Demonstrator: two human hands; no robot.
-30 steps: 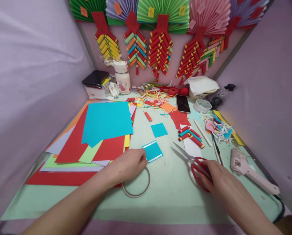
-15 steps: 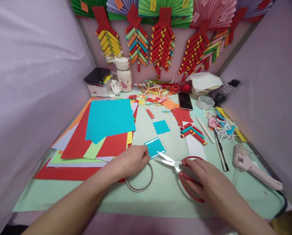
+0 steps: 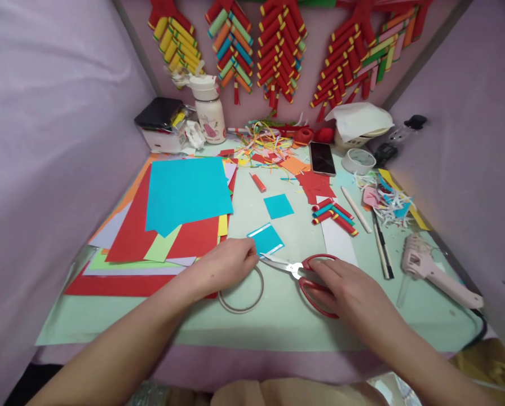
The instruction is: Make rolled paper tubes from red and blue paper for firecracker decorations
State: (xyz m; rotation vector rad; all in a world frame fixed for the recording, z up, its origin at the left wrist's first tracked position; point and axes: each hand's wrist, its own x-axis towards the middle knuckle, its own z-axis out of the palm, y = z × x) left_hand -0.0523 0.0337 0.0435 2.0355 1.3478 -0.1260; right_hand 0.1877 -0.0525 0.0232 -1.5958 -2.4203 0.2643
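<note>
My left hand [image 3: 232, 262] is closed, its fingertips pinched on a narrow roll of tape [image 3: 240, 310] that hangs below them as a thin ring. Beside those fingertips lies a blue paper square [image 3: 266, 239] with white tape strips along two opposite edges. Red-handled scissors [image 3: 295, 269] are in my right hand [image 3: 348, 290], fingers through the loops. Their blades lie close together, tips pointing left at the lower corner of the square, right by my left fingers. Whether tape sits between the blades is too small to tell. Another blue square [image 3: 278, 206] lies just behind.
Stacked coloured paper [image 3: 189, 192] lies at the left. A small red paper roll [image 3: 258, 182] and joined red and blue rolls [image 3: 335, 215] lie farther back. At the right are a white stick [image 3: 356, 209], a brush-like tool [image 3: 381, 245] and a glue gun [image 3: 441, 273]. A phone [image 3: 322, 158] lies behind.
The scissors have moved left towards my left fingertips, and their blades have come closer together. My left hand still pinches the tape roll. The camera view has tilted down.
</note>
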